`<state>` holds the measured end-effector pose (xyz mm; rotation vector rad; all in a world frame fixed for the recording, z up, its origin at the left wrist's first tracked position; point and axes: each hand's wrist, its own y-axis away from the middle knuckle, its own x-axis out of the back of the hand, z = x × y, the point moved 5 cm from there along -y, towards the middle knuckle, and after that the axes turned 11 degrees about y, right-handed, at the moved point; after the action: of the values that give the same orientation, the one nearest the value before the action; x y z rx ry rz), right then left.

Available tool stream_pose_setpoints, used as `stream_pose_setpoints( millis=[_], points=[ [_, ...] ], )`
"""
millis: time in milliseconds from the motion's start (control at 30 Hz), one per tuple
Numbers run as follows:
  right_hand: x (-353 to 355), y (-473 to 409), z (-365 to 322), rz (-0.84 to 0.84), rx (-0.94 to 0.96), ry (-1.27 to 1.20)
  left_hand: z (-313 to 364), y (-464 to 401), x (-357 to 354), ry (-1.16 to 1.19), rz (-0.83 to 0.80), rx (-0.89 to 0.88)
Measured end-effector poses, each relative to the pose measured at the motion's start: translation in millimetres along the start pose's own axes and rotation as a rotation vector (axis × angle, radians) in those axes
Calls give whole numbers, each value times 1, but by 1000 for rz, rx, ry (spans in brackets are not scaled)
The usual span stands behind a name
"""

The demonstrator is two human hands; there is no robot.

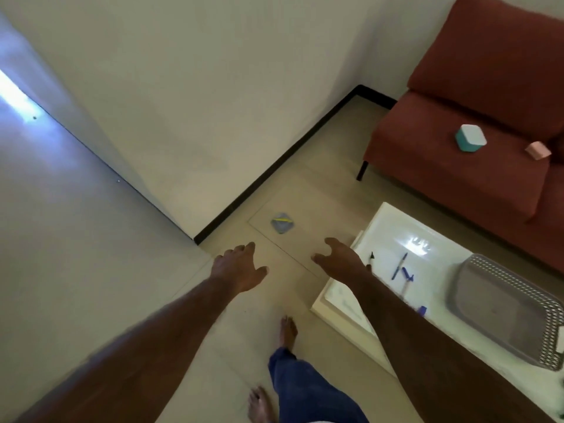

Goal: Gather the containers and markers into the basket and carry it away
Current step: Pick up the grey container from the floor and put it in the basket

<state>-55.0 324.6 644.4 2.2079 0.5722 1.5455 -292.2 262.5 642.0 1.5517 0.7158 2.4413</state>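
Both hands, left and right, hang released and empty; I should crouch for the grey floor container and grip it squarely.

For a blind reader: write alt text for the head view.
Both hands, left and right, reach out empty over the floor. A grey basket and markers sit on a white table; two containers rest on a red sofa.
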Motion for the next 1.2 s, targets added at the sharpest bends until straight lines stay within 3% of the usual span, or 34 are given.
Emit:
stream_pose_setpoints(
  millis=[233,533,867,1033,1200],
  points=[
    [13,-97,-35,-58,-22,-13,-17,-108,46,-76,-22,14],
    [57,-193,-82,-54,-15,4,-2,-231,100,-5,-10,-18],
    [79,-315,-105,-51,-191,-46,-2,-394,134,-95,-121,-108],
    [64,-373,-115,-67,-270,-185,-2,-455,120,-72,-211,-80],
    [18,-451,-84,-104,-342,-298,-9,-528,63,53,-278,22]
  ],
)
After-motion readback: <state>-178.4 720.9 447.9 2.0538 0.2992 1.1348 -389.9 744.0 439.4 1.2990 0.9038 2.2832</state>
